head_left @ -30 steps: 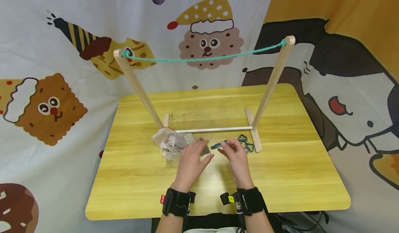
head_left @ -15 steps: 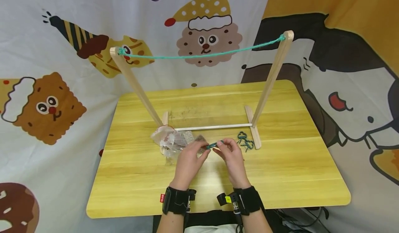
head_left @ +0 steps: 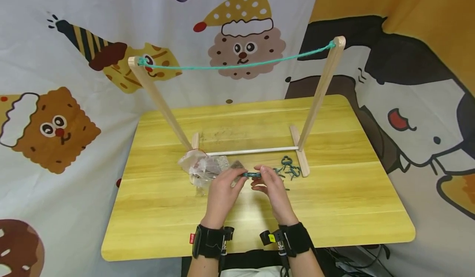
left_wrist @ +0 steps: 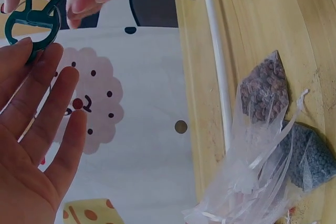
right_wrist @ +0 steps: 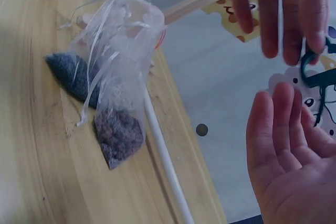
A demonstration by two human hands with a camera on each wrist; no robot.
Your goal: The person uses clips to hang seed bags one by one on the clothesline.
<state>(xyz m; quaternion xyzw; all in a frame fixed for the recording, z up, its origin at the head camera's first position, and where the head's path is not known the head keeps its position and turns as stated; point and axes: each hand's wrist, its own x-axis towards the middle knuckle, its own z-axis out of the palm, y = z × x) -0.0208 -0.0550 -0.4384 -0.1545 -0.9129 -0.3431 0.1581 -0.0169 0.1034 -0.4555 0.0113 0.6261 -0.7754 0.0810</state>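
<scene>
Within the left wrist view, the left hand's grip (left_wrist: pixel 26 166) pinches a round green clip (left_wrist: pixel 39 20) the head view shows edge-on.

From my remote seat I see a white cloth backdrop (head_left: pixel 148 5), printed with a brown square cartoon biscuit (head_left: pixel 55 130), behind a yellow wood-grain table (head_left: pixel 352 211). Rightward, orange fabric (head_left: pixel 438 5) shows above a large black-and-white cartoon face (head_left: pixel 419 124).

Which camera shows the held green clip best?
The left wrist view: the green clip shows its ring and prongs there. The head view shows it small and edge-on; the right wrist view cuts it off.
</scene>
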